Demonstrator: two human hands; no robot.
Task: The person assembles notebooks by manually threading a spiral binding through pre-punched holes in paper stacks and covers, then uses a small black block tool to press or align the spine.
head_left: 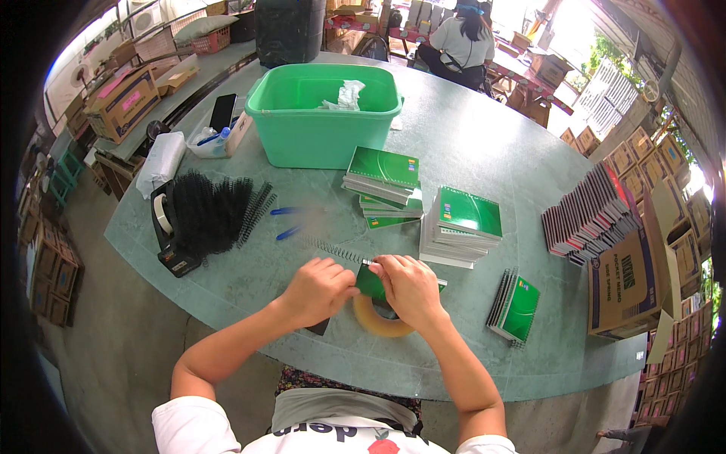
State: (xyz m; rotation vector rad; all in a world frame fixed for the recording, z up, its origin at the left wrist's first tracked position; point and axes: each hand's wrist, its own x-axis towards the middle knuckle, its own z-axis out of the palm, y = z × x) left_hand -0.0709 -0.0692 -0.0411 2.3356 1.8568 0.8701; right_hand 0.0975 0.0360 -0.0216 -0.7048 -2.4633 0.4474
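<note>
1. Both hands meet over the table edge in my view: left hand and right hand pinch a small green notebook between them.
2. Just under the right hand lies a roll of tape.
3. A black wire spiral runs just beyond the left fingers.
4. Notebook stacks sit farther out.

Vantage: a single head-worn fisheye view, above the near edge of the grey-green table.
Facing: downward and forward across that table.
Nearness: close over the table's near edge; its far end lies well off.
Distortion: the table's edges bend toward the rim.
</note>
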